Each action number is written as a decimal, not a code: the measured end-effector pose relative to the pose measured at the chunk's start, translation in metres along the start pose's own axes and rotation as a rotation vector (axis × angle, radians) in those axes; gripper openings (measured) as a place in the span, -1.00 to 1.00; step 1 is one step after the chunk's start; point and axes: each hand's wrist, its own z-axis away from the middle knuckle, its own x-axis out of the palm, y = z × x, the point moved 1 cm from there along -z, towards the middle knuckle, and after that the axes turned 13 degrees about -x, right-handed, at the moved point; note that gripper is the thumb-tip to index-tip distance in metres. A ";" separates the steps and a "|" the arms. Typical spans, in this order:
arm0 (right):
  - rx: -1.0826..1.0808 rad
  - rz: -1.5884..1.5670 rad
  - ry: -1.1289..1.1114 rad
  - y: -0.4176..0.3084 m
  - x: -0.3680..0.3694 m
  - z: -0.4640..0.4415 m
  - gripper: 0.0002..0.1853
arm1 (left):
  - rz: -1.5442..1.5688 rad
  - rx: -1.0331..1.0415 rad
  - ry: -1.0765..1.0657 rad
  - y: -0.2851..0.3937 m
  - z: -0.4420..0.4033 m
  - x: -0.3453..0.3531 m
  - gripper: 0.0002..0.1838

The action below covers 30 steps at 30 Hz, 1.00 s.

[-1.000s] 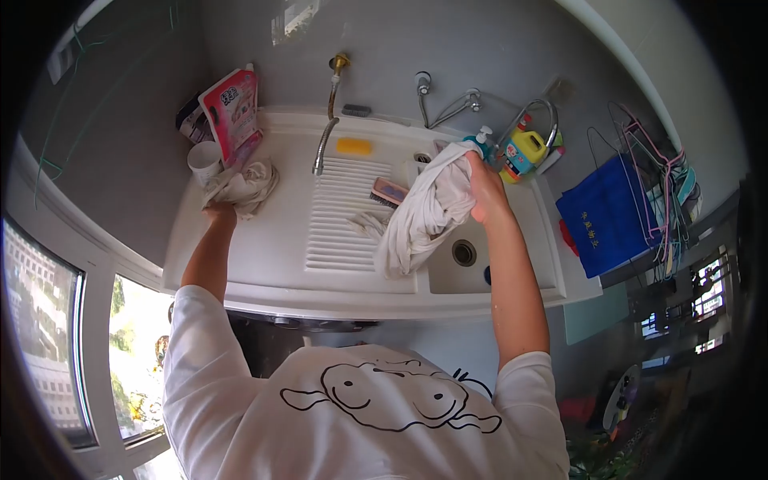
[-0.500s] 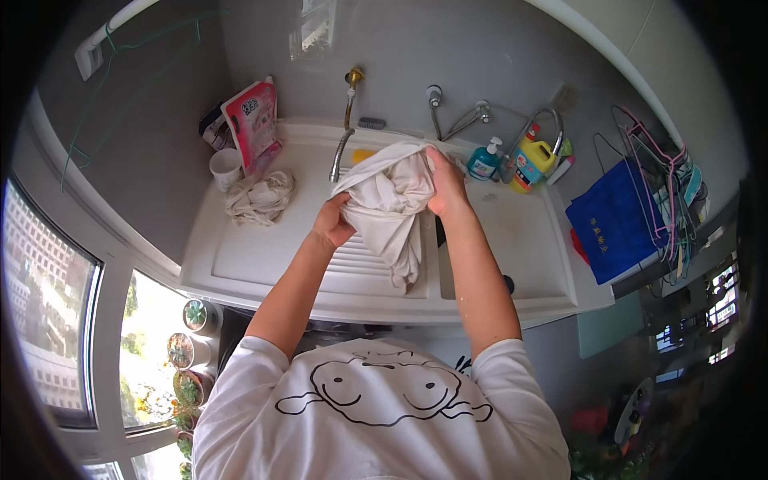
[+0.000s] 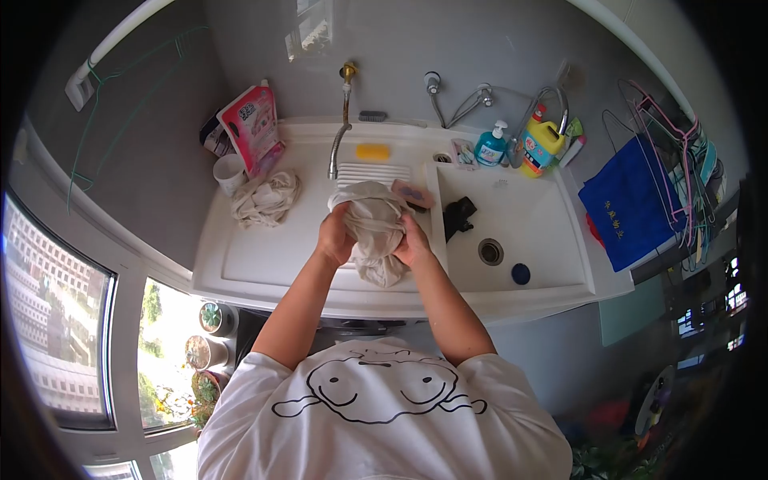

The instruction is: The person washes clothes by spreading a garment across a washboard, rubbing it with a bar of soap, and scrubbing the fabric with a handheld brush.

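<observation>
A bunched white cloth [image 3: 371, 222] is held between my two hands above the ribbed washboard [image 3: 374, 171]. My left hand [image 3: 335, 235] grips its left side, and my right hand [image 3: 413, 242] has hold of its right side. Part of the fabric hangs down between them. Beside my right hand lies a pink brush [image 3: 413, 194], partly behind the cloth. Another crumpled white cloth [image 3: 266, 198] rests on the left part of the counter, near a white cup [image 3: 230, 174]. A flexible metal hose [image 3: 334, 154] hangs just behind the held cloth.
At the right is a basin [image 3: 544, 232] with a black item [image 3: 459, 216] and a dark round lid [image 3: 521, 274]. A yellow sponge [image 3: 372, 151], blue soap bottle [image 3: 490, 145], yellow jug [image 3: 542, 146] and pink pouch [image 3: 253, 128] stand or lie behind. A blue bag [image 3: 628, 206] hangs right.
My left hand has moved from the crumpled cloth at the left to the held one. My right hand has brought that cloth left from the basin, and it is now bunched smaller and lower.
</observation>
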 end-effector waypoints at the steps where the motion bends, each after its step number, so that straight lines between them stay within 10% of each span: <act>1: -0.071 0.154 0.099 -0.017 0.006 0.005 -0.57 | -0.098 0.024 0.137 0.009 0.005 -0.013 -0.66; 5: -0.504 0.584 0.061 -0.059 0.026 -0.005 -0.57 | -0.599 0.174 0.396 0.042 0.017 -0.041 -0.76; 11: -0.424 0.869 -0.051 -0.105 0.079 0.008 -0.44 | -1.063 0.742 0.791 0.087 0.007 -0.072 -0.60; 15: -0.426 0.977 -0.029 -0.114 0.083 0.002 -0.53 | -0.963 0.802 0.878 0.125 0.018 -0.081 -0.57; 20: -0.320 0.975 -0.021 -0.102 0.033 -0.025 -0.62 | -0.950 0.166 0.907 0.138 0.006 -0.135 -0.69; 25: -0.243 0.875 0.022 -0.073 -0.018 -0.026 -0.65 | -1.464 0.644 1.070 0.061 0.018 -0.124 -0.27; 28: -0.351 1.655 0.028 -0.055 -0.047 -0.030 -0.49 | -1.633 0.871 0.580 -0.002 0.038 -0.060 -0.48; 30: -0.389 2.009 0.226 -0.030 -0.041 -0.007 -0.51 | -1.790 0.660 0.223 -0.053 0.019 -0.060 -0.51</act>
